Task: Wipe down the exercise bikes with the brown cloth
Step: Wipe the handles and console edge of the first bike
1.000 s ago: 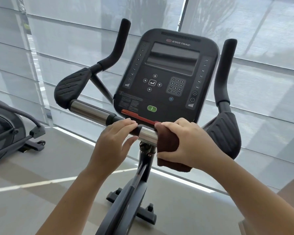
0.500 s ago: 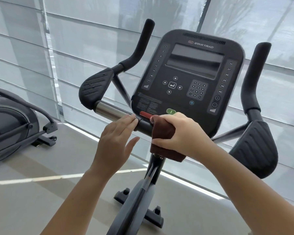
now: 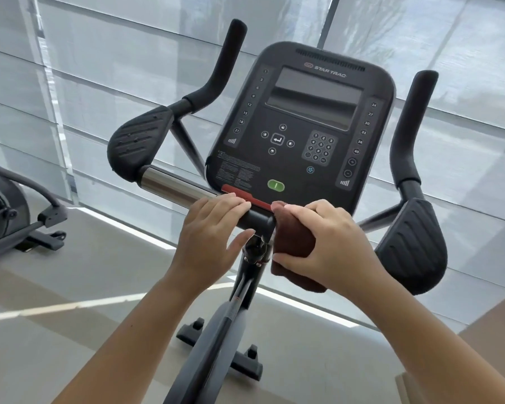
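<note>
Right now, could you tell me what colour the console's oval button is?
Green oval button, head view.

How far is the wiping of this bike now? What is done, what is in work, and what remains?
Done: nothing can be confirmed from surfaces alone. In hand: the right hand grips the brown cloth around the handlebar crossbar below the console; the left hand rests on the bar. Left, apparently: the chrome grip, both elbow pads, the upright grips and the neighbouring machine.

The right hand [image 3: 330, 240] is pressing the brown cloth [image 3: 295, 243] around the bike's handlebar [image 3: 172, 185] below the console [image 3: 303, 126], while the left hand [image 3: 207, 228] is resting just beside it.
</note>
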Demonstrator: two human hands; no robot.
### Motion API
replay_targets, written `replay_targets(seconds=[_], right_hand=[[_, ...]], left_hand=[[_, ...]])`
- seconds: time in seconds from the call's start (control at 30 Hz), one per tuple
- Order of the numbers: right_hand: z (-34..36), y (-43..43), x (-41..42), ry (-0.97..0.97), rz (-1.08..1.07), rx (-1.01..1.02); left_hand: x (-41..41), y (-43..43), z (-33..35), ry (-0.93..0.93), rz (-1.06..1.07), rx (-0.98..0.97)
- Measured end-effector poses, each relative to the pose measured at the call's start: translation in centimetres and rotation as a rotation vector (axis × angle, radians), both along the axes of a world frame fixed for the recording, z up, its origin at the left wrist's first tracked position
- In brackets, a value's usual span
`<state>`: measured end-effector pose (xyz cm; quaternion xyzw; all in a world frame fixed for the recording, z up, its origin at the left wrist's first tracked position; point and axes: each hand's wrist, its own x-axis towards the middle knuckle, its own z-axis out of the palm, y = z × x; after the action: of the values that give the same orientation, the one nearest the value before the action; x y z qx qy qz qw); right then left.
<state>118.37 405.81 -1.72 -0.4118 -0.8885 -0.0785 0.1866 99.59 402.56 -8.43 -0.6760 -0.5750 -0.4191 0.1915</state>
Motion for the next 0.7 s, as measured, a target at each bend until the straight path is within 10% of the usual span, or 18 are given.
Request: replay_targets(seconds=[0.4,0.7], right_hand=[[3.9,4.0,0.0,-0.101,0.128,-0.598],[4.6,2.8,3.6,-0.203,0.018,-0.596]], left_hand=[[0.7,0.5,-0.4,-0.082,0.052,0.026],[0.1,0.7,-0.2,-0.046,0.033,0.011]])
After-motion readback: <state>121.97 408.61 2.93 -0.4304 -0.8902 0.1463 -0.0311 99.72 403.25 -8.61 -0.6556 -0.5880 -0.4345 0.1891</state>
